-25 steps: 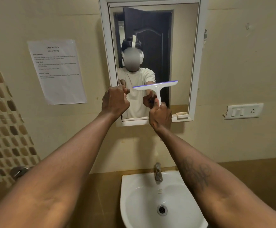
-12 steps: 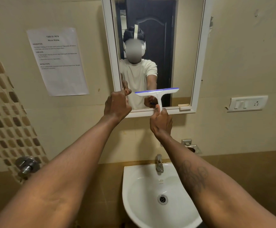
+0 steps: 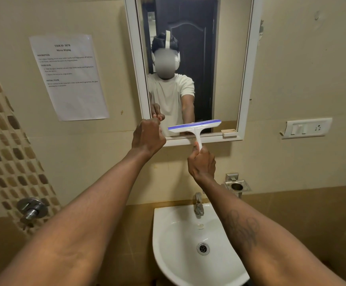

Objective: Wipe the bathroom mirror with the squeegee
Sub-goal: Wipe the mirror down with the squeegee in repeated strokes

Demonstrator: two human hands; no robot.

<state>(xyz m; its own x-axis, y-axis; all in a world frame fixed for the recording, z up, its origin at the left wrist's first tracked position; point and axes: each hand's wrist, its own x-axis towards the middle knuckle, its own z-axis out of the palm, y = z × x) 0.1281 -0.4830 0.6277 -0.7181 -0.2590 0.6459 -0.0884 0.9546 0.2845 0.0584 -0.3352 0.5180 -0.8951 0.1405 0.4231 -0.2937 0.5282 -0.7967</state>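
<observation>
A white-framed bathroom mirror hangs on the beige wall above the sink. A white squeegee with a blue blade lies against the glass close to the mirror's bottom edge, blade nearly level. My right hand is closed around its handle just below the frame. My left hand is a closed fist at the mirror's lower left corner, holding nothing that I can see.
A white sink with a metal tap sits below. A metal holder is on the wall to the right, a switch plate further right, a paper notice to the left, a wall valve low left.
The squeegee and my right hand have slid down the glass to near the mirror's bottom edge. My left fist stays at the lower left corner.
</observation>
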